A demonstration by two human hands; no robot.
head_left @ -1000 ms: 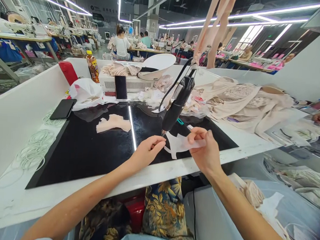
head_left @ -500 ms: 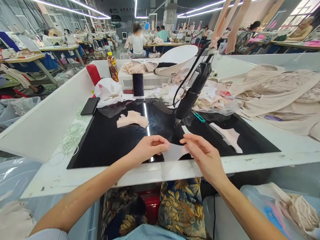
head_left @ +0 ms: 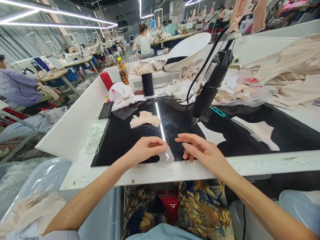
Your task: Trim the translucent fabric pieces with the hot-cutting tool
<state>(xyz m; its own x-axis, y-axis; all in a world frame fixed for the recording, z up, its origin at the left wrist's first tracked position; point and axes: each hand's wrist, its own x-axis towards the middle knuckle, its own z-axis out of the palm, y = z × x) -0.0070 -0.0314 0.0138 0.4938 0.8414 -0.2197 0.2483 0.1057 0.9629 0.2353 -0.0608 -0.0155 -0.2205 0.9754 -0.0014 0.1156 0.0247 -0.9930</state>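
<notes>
My left hand (head_left: 148, 150) pinches a small see-through film (head_left: 168, 156) that hangs over the front edge of the black mat (head_left: 116, 146). My right hand (head_left: 203, 150) hovers over the mat with its fingers apart and nothing visible in them. Just behind it lies a white cut piece (head_left: 212, 133), partly hidden by that hand. A beige fabric piece (head_left: 144, 119) lies flat beyond my left hand. Farther right is a pale cut piece (head_left: 262, 131). A black hanging tool (head_left: 213, 83) points its tip down at the mat, beyond my right hand.
A teal-handled tool (head_left: 218, 112) lies behind the black tool. At the left are pale green rings (head_left: 93, 140), a dark phone (head_left: 105, 110) and a white plastic bag (head_left: 121, 96). Beige fabric (head_left: 297, 76) is heaped at right. A person (head_left: 14, 80) is off to the left.
My hands have moved apart, and the right one has let go of the film. The white piece now shows more fully on the mat. The view has swung left.
</notes>
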